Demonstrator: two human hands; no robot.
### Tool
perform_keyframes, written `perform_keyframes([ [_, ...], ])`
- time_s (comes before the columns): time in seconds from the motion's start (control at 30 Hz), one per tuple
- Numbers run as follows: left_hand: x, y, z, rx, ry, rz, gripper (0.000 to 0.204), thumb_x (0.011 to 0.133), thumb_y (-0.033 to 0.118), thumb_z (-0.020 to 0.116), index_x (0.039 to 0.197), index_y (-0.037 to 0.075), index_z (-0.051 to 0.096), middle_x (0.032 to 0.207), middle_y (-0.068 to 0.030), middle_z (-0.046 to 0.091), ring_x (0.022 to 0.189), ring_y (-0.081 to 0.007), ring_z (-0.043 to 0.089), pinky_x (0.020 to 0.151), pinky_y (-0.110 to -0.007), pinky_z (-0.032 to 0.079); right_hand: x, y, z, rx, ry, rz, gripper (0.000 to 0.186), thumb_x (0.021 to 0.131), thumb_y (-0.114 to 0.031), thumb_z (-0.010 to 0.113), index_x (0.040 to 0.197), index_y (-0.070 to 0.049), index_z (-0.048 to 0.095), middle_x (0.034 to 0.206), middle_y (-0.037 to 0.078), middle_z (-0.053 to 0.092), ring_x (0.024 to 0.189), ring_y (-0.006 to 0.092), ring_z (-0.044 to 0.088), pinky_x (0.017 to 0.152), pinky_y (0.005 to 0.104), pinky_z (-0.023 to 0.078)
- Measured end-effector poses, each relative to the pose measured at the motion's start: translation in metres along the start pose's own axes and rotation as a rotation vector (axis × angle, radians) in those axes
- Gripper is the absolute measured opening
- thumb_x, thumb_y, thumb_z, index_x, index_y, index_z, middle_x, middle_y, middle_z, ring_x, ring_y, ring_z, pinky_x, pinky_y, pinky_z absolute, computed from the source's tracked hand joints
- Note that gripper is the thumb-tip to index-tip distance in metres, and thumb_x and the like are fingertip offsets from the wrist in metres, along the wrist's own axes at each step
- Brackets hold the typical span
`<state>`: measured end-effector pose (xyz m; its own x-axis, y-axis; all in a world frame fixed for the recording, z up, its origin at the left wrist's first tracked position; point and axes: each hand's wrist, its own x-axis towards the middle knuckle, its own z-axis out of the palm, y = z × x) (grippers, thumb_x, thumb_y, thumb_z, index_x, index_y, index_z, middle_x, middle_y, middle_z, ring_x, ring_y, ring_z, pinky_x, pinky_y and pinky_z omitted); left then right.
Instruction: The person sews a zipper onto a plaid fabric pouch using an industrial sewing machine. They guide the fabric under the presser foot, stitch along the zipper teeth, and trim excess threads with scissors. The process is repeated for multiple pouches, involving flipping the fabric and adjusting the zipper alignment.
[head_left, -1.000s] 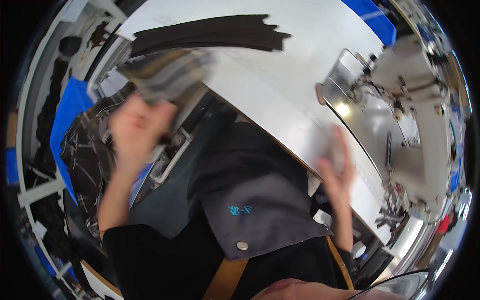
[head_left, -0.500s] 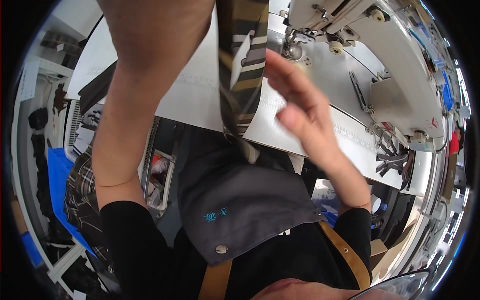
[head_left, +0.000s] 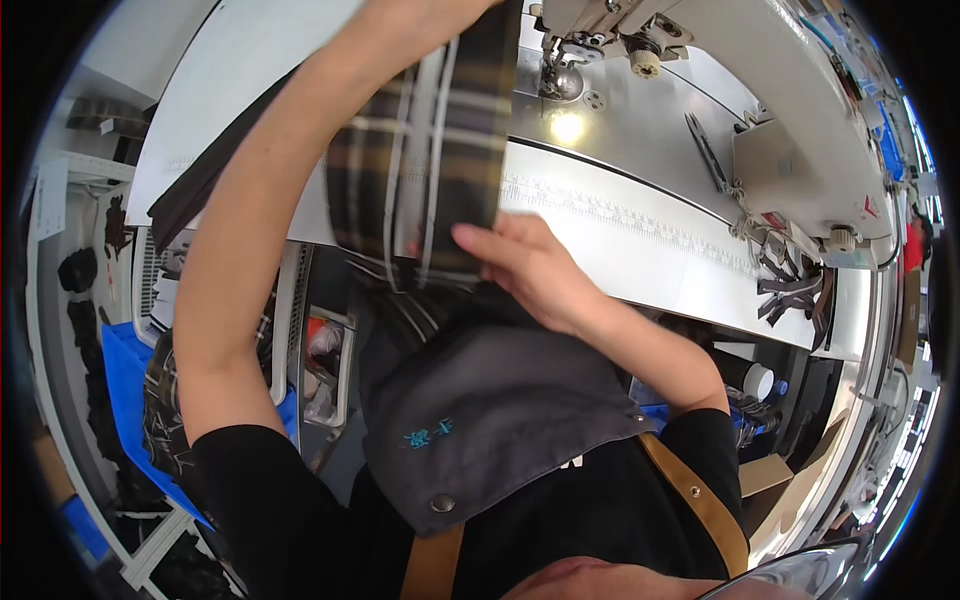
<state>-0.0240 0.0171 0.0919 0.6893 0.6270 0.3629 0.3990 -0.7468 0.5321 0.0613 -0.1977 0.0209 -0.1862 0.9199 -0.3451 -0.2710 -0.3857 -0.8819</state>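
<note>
A piece of dark plaid fabric (head_left: 465, 130), brown and black with white stripes, hangs upright in front of me, partly blurred by motion. Its lower end reaches my apron (head_left: 500, 370). At the top edge of the picture my left hand (head_left: 440, 15) is closed on the fabric's upper part, its fingertips largely cut off. My right hand (head_left: 530, 265) pinches the fabric's right edge lower down, thumb on the near face. Behind the fabric's upper right stands a white sewing machine (head_left: 800, 120), its needle area (head_left: 565, 80) apart from the cloth.
Tweezers (head_left: 706, 152) lie on the machine's metal bed. Dark fabric strips (head_left: 790, 290) hang at the table's right end. A dark cloth piece (head_left: 215, 160) lies on the white table (head_left: 610, 220) at left. Below left are a blue bin (head_left: 125, 390) and an open drawer (head_left: 325, 375).
The fabric has turned and spread, showing its plaid face. My right hand has moved left and down and closed on its edge. My left hand has moved up.
</note>
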Motion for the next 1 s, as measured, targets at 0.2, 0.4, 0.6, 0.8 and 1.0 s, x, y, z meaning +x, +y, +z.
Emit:
perform_keyframes([
  [0.2, -0.054, -0.057, 0.079, 0.260, -0.186, 0.124, 0.056, 0.094, 0.045, 0.043, 0.139, 0.012, 0.039, 0.147, -0.0106, 0.032, 0.137, -0.0304, 0.025, 0.111, -0.045, 0.020, -0.027, 0.084, 0.000, -0.004, -0.074, 0.050, 0.027, 0.088, -0.006, 0.062, 0.114, -0.002, 0.061, 0.109, 0.005, 0.065, 0.097, 0.0096, 0.059, 0.085, 0.0244, 0.046],
  [0.4, -0.069, -0.045, 0.085, 0.352, -0.124, 0.047, 0.052, 0.096, 0.041, 0.039, 0.140, 0.014, 0.038, 0.147, -0.0120, 0.032, 0.137, -0.0329, 0.025, 0.109, -0.047, 0.021, -0.024, 0.119, -0.063, -1.254, 0.319, -0.335, 0.024, 0.085, -0.009, 0.059, 0.106, 0.001, 0.060, 0.092, 0.017, 0.062, 0.091, 0.0309, 0.060, 0.085, 0.0402, 0.046],
  [0.6, -0.070, -0.029, 0.083, 0.462, -0.139, -0.004, 0.052, 0.096, 0.040, 0.039, 0.141, 0.015, 0.036, 0.146, -0.0123, 0.033, 0.135, -0.0346, 0.028, 0.107, -0.049, 0.023, -0.092, 0.047, -0.049, -1.257, -0.125, -0.408, 0.034, 0.076, -0.003, 0.060, 0.110, 0.000, 0.061, 0.094, 0.015, 0.063, 0.084, 0.0250, 0.063, 0.070, 0.0325, 0.052],
  [0.8, -0.053, -0.018, 0.075, 0.520, -0.147, 0.076, 0.041, 0.089, 0.036, 0.055, 0.122, 0.013, 0.057, 0.134, -0.0079, 0.048, 0.130, -0.0285, 0.036, 0.105, -0.052, 0.024, 0.000, -0.019, -0.066, -1.500, 0.089, -0.942, 0.038, 0.073, -0.007, 0.060, 0.111, 0.001, 0.061, 0.115, 0.013, 0.060, 0.105, 0.0254, 0.058, 0.087, 0.0341, 0.049],
  [1.0, -0.006, -0.021, 0.098, -0.015, -0.077, 0.092, 0.013, 0.081, 0.023, 0.062, 0.081, 0.011, 0.069, 0.095, 0.0002, 0.063, 0.098, -0.0221, 0.056, 0.098, -0.054, 0.028, 0.032, -0.020, -0.085, -1.485, -0.041, -1.078, 0.029, 0.070, -0.010, 0.061, 0.097, 0.003, 0.062, 0.105, 0.013, 0.061, 0.104, 0.0258, 0.058, 0.085, 0.0345, 0.051],
])
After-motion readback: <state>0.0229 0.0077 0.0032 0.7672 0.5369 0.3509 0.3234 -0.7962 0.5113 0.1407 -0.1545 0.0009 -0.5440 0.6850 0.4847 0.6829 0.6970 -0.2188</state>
